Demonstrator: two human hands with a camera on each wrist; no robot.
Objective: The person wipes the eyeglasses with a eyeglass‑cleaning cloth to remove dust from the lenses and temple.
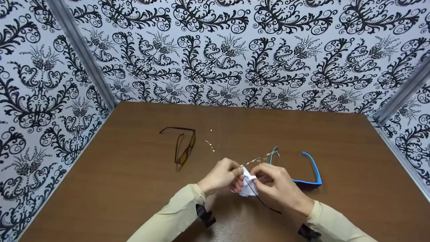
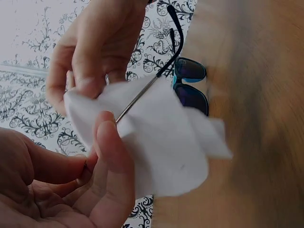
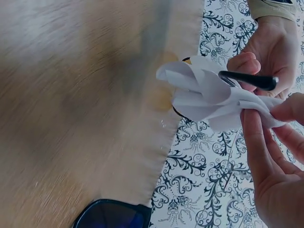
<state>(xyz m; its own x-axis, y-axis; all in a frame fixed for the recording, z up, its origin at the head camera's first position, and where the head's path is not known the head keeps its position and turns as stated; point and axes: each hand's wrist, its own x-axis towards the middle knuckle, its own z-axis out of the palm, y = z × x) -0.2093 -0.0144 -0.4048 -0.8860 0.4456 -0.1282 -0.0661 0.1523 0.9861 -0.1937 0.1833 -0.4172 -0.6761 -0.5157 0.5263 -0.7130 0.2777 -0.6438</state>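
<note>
A white cloth (image 1: 249,189) is bunched between both hands, over part of a pair of eyeglasses. From it juts a thin metal temple (image 2: 138,98) with a black tip (image 3: 249,80); the cloth and fingers hide much of the rest. My left hand (image 1: 221,176) pinches the eyeglasses at the cloth's left side, thumb against fingers. On the right, my right hand (image 1: 280,185) grips a fold of the cloth (image 3: 209,92) between thumb and fingers. Beyond the right hand lie blue-framed sunglasses (image 1: 315,171) with dark lenses, temples unfolded.
Dark-framed glasses with yellow lenses (image 1: 185,156) lie to the left on the brown table (image 1: 134,174), temples open. Small bright glints (image 1: 210,145) show around the table's middle. Patterned panels (image 1: 215,57) rise behind and at the sides, with grey posts (image 1: 84,50) at the corners.
</note>
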